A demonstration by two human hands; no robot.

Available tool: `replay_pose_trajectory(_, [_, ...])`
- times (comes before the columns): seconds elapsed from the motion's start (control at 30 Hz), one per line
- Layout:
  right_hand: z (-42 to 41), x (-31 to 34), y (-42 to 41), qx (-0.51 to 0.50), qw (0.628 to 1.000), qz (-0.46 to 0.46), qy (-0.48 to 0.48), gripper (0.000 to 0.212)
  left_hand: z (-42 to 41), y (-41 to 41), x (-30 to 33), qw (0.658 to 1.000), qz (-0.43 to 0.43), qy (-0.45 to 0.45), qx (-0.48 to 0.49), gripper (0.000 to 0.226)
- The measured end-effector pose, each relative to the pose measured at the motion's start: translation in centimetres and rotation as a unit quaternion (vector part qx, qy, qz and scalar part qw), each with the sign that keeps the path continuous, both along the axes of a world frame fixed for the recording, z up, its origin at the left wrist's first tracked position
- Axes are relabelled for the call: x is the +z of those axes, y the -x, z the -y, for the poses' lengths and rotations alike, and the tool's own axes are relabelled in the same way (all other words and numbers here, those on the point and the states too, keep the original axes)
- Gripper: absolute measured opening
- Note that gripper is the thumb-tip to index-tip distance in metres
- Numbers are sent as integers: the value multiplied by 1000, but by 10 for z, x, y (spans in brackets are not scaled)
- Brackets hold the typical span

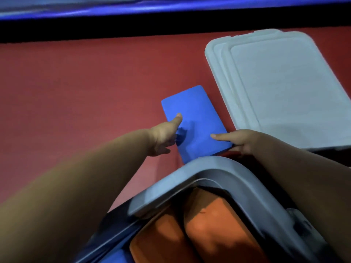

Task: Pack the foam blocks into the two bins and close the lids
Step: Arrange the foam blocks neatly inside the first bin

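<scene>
Packing underway: bin (218, 168) holds orange blocks (214, 224), its lid (284, 88) lying off. Left hand (163, 135) and right hand (237, 140) both grip the blue block (191, 118), not yet binned.

Looks like a play/activity room floor: red carpet (76, 88) fills the view, a shiny blue padded mat edge (133, 8) runs along 12 o'clock, grey plastic storage bin (218, 168) at 6.
</scene>
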State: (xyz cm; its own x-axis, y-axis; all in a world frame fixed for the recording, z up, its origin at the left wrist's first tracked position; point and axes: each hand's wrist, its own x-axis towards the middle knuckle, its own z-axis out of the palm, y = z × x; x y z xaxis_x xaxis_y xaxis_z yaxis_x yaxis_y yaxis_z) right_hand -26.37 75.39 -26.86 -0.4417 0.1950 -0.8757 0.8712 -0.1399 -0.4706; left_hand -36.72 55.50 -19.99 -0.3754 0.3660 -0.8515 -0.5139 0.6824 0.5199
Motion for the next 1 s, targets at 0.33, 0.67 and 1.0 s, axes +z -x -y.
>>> replay_pose_trajectory(0.33, [37, 72, -3, -74, 993, -82, -44, 63, 12, -12, 58, 996, 21, -47, 69, 81])
replay_pose_trajectory(0.67, [113, 331, -51, 127, 811, -351, -450, 85, 93, -95, 284, 937, -155, -162, 269, 59])
replay_pose_trajectory(1.0, [226, 440, -306, 89, 784, -447, -421, 85, 168, -304, 352, 902, -21, -239, 360, 84])
